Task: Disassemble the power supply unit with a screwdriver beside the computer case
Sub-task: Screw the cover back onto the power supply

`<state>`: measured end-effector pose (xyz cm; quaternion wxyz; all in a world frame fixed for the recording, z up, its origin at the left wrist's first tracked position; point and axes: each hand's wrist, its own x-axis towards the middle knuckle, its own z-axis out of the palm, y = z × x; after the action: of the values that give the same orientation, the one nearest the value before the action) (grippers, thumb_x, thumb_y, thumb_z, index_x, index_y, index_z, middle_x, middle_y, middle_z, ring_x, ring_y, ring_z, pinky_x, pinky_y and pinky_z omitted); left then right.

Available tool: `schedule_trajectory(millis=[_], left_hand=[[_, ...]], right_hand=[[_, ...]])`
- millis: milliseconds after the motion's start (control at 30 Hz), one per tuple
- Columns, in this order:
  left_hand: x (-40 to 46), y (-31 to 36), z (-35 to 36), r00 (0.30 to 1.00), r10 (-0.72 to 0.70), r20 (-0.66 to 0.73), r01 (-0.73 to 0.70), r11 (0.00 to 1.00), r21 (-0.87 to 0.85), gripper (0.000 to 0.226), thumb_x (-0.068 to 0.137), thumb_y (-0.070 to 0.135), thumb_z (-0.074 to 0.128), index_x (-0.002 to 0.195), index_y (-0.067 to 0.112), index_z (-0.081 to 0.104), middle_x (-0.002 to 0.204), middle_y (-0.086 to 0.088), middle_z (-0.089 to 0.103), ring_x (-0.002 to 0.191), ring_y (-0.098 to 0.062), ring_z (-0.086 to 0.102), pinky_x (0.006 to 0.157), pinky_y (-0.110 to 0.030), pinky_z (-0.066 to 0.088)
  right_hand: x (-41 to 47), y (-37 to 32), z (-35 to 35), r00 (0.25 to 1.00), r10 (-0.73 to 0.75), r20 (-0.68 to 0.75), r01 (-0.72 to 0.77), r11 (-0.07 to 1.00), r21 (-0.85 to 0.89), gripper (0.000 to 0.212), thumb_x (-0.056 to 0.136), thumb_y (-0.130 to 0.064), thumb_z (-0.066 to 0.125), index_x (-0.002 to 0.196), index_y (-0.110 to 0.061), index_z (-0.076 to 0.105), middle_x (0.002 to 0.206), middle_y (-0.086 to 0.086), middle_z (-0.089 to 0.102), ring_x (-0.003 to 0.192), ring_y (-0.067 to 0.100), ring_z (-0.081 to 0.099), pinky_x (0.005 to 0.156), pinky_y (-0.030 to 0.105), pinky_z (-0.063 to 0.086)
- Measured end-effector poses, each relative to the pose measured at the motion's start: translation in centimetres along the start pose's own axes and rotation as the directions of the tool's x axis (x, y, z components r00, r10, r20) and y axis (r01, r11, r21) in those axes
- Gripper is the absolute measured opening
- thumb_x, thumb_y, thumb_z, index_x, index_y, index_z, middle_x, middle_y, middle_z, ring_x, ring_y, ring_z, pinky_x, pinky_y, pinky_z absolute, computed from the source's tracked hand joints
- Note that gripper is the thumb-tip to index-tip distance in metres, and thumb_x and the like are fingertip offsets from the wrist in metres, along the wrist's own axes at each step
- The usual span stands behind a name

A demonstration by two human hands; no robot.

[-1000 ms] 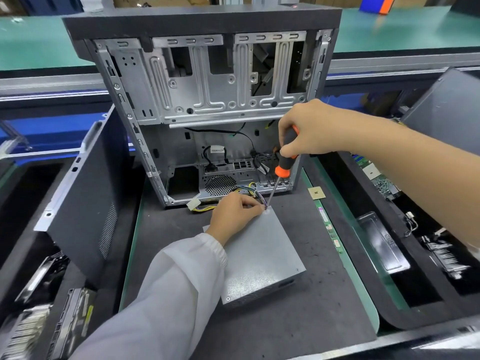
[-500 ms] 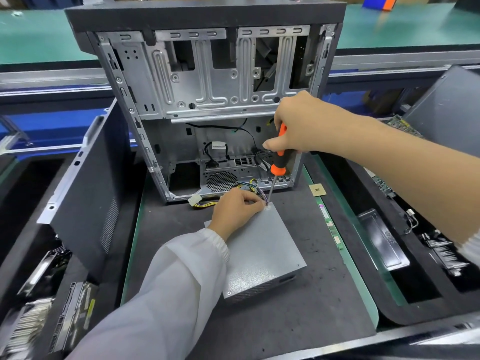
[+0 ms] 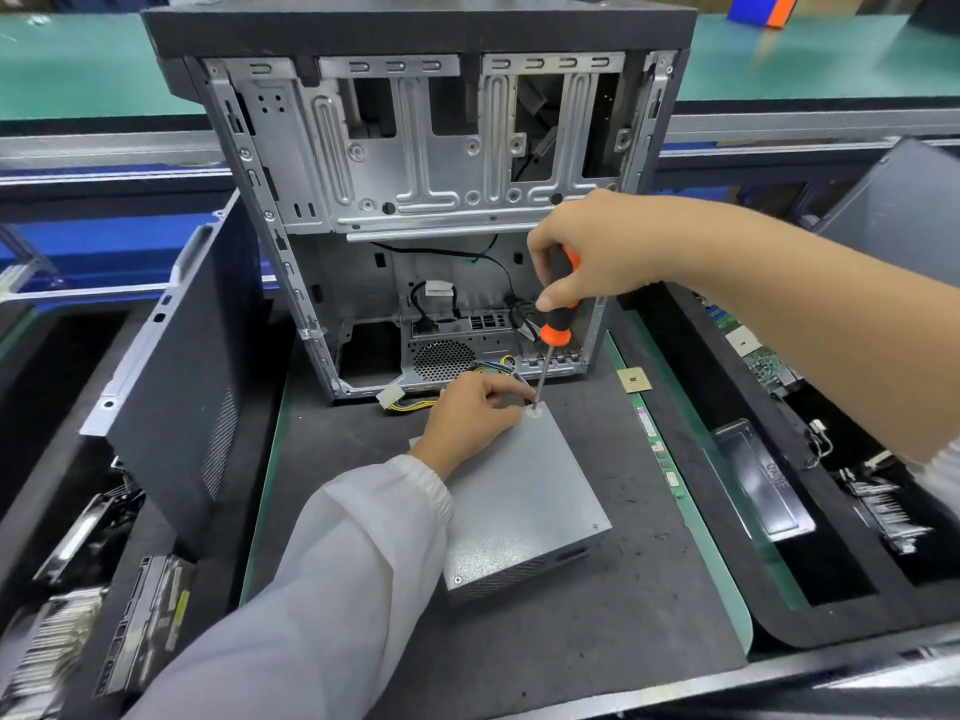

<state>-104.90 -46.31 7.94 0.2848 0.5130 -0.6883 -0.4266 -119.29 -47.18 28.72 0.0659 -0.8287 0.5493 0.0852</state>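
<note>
Grey steel box: the power supply unit (image 3: 519, 504) lies flat on the dark foam mat (image 3: 597, 646), towards the mat's far edge, just in front of the open computer case (image 3: 415, 200).
Cables: its yellow and black wire bundle (image 3: 488, 365) trails from the unit's far end into the case mouth.
Right hand: the right hand (image 3: 587, 252) is wrapped round the orange and black handle of the screwdriver (image 3: 553, 327), thumb pressed along the grip.
Tool tip: the shaft runs down, slightly tilted, to the screw (image 3: 533, 409) at the unit's far right corner; the tip sits on or in the screw head.
Left hand: the left hand (image 3: 475, 413) has its fingers curled over the unit's far edge just beside that screw, pressing the box down.
Change: over the past second the right hand has shifted round the handle while the tip stayed on the same corner, and the unit has not moved, which reads as turning strokes.
Meaning: the first lid screw is probably being backed out.
Remaining: two more screws show at the near corners (image 3: 457, 579) and (image 3: 595, 526), both seated, so the job looks barely begun.
Surroundings: a detached side panel (image 3: 176, 376) leans at the mat's left edge.
</note>
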Motion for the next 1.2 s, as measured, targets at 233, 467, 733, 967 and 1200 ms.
schedule_trajectory(millis=[233,467,733,967,1200], left_hand=[[-0.2,0.5,-0.3,0.999,0.036,0.014,-0.035,0.997,-0.065,0.032,0.082,0.0,0.06,0.098,0.02,0.077,0.049,0.009,0.027,0.053,-0.014,0.022,0.065,-0.028,0.032],[0.0,1.6,-0.4,0.989,0.151,0.008,-0.143,0.953,-0.267,0.023,0.092,0.005,0.064,0.114,0.001,0.07,0.055,0.019,0.054,0.053,0.005,0.046,0.061,-0.004,0.036],[1.1,2.2,0.1,0.977,0.198,-0.083,-0.211,0.952,-0.224,0.014,0.088,0.007,0.069,0.1,0.008,0.076,0.087,-0.026,0.067,0.078,-0.028,0.055,0.08,-0.054,0.048],[1.4,1.9,0.3,0.98,0.182,-0.074,-0.194,0.958,-0.213,0.01,0.084,0.01,0.074,0.093,0.006,0.076,0.064,-0.017,0.061,0.061,-0.02,0.04,0.066,-0.032,0.04],[1.7,3.5,-1.4,0.963,0.259,0.074,-0.223,0.921,-0.32,0.029,0.092,0.007,0.065,0.12,0.002,0.067,0.08,0.017,0.069,0.076,0.006,0.062,0.074,-0.009,0.044]], right_hand=[[-0.4,0.1,-0.4,0.996,-0.026,0.085,0.025,1.0,0.014,0.024,0.075,-0.008,0.078,0.086,-0.027,0.067,0.095,-0.004,0.067,0.087,0.022,0.062,0.08,0.041,0.054],[0.0,0.4,-0.2,0.999,-0.014,0.038,0.014,1.0,-0.021,0.024,0.076,-0.016,0.078,0.097,-0.026,0.07,0.089,-0.003,0.064,0.083,0.021,0.059,0.071,0.034,0.05],[0.4,1.3,-0.4,0.995,0.071,0.064,-0.071,0.997,0.002,0.054,0.073,-0.07,0.062,0.095,-0.021,0.064,0.077,-0.001,0.069,0.072,0.015,0.065,0.063,0.029,0.046],[1.5,1.1,0.7,0.989,0.145,0.014,-0.14,0.973,-0.181,0.056,0.1,-0.052,0.034,0.066,-0.009,0.049,0.031,-0.003,0.052,0.053,0.019,0.062,0.053,0.027,0.042],[1.2,0.4,-0.2,0.989,-0.094,0.111,0.121,0.954,-0.275,0.007,0.094,-0.032,0.058,0.094,-0.025,0.057,0.085,-0.005,0.053,0.086,0.021,0.049,0.076,0.038,0.046]])
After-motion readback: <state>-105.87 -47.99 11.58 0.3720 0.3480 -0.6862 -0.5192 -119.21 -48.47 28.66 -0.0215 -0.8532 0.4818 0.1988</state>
